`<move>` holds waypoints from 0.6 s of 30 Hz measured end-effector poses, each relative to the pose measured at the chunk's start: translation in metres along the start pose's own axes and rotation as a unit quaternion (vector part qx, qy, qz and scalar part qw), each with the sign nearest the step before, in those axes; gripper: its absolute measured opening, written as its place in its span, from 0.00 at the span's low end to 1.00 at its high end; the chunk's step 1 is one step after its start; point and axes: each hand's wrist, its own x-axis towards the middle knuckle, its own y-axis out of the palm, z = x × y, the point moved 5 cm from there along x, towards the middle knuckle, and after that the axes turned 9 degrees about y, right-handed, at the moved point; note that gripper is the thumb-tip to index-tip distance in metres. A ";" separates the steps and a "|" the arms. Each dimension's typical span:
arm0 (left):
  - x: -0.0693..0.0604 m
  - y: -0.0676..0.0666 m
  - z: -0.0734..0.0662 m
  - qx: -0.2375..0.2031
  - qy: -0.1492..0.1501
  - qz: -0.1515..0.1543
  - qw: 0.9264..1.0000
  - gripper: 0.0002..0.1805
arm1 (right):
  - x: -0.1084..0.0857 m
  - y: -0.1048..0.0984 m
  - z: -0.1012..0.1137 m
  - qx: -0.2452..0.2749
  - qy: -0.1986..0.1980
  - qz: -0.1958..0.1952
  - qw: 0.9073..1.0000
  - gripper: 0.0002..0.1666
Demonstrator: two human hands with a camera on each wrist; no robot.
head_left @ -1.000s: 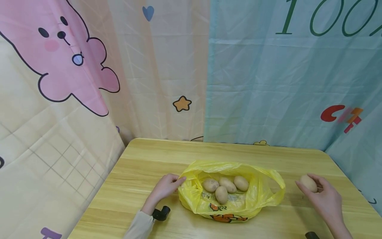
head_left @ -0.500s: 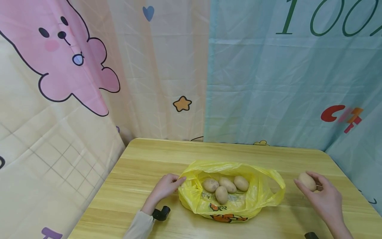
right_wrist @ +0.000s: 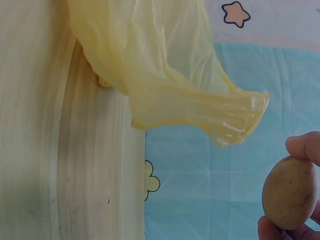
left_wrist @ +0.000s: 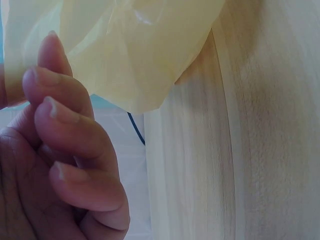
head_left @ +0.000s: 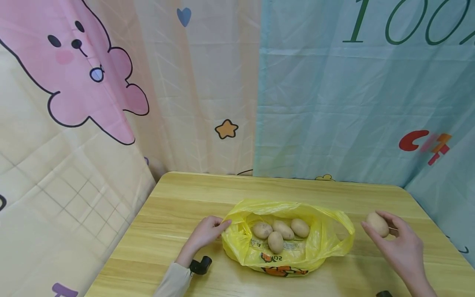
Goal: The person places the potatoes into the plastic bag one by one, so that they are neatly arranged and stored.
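Note:
A yellow plastic bag (head_left: 326,243) lies open on the table, with several potatoes (head_left: 275,242) showing inside it. At its left end my left hand (head_left: 208,231) pinches the rim between thumb and forefinger; in the left wrist view the other fingers (left_wrist: 82,187) are bent beside the thin yellow film. Over the table, right of the bag's handle loop, my right hand (head_left: 402,247) holds a single potato (head_left: 377,224) between thumb and fingers. The right wrist view shows this potato (right_wrist: 290,192) as brownish with small dark specks, apart from the bag (right_wrist: 165,100).
The wooden table (head_left: 193,189) has rounded far corners. Printed curtains (head_left: 319,103) hang close behind it and along both sides. Black camera mounts sit at the wrists, the left one (head_left: 200,265) near the bag's front left.
My right hand has moved a little left and away from me, bringing the potato closer to the bag. The left hand, the bag and the potatoes inside it stay as they were.

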 end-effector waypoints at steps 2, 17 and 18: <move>0.000 0.000 0.000 0.000 0.000 0.000 1.000 0.29 | -0.001 0.000 0.003 0.006 -0.005 -0.005 1.000 0.31; 0.000 -0.001 -0.001 0.002 0.003 0.000 1.000 0.27 | -0.008 0.001 0.021 0.030 -0.058 -0.006 0.998 0.30; 0.000 -0.001 0.000 0.003 0.003 0.000 1.000 0.27 | -0.009 0.002 0.023 0.031 -0.062 -0.006 0.998 0.30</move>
